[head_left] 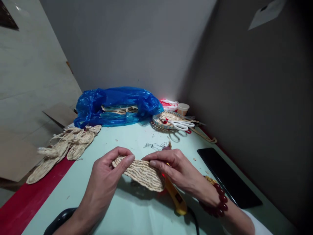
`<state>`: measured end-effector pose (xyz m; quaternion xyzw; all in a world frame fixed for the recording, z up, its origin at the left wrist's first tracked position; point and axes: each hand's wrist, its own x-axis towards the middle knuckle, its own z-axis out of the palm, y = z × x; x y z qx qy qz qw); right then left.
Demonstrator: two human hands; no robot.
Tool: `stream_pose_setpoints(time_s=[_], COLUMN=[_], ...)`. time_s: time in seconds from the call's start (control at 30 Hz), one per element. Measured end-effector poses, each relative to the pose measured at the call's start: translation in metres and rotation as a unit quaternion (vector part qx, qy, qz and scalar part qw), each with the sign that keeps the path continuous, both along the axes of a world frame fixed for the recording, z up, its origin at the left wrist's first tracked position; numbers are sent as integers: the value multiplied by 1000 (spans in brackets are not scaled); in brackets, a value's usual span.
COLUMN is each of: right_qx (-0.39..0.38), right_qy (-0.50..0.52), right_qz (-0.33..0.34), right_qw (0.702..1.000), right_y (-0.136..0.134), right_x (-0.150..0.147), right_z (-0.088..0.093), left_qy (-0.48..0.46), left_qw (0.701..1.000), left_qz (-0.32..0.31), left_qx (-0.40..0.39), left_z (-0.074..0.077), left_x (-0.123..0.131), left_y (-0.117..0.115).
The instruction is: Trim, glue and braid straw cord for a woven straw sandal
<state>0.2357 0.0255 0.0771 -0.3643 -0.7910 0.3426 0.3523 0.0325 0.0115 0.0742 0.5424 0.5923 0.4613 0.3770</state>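
Observation:
Between both hands, above the table, is a woven straw sole point(144, 173), held tilted with its coiled braid rows showing. My left hand point(107, 176) pinches its left end, thumb on the upper side. My right hand point(172, 168) grips the top edge toward the right with thumb and fingers. Just below my right hand lies a yellow corded tool point(178, 199) with a red glow near it; its front end is hidden, so its kind is unclear. At the left, woven straw sandals point(57, 148) rest in a group.
A blue plastic bag point(117, 94) holding straw strands lies at the back. Right of it are a shallow woven basket point(157, 121), white-handled scissors point(182, 125) and a paper cup point(183, 109). Tangled dark thread point(155, 146) lies mid-table. A black flat panel point(227, 178) lies right.

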Motion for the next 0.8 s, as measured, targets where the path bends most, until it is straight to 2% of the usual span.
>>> stream_pose_setpoints(time_s=[0.2, 0.33, 0.57, 0.8], right_qx=[-9, -5, -31, -40], right_qy=[7, 16, 64, 54], right_qz=[35, 39, 19, 38], right_qw=[999, 999, 997, 997], right_y=[4, 4, 11, 32], right_x=[6, 7, -1, -11], right_z=[11, 11, 6, 16], left_qy=[-28, -14, 76, 35], left_qw=[1000, 1000, 990, 988], left_qz=[5, 19, 100, 139], left_qx=[-4, 8, 60, 62], left_z=[3, 5, 10, 16], left_x=[0, -3, -15, -20], left_y=[-4, -2, 7, 14])
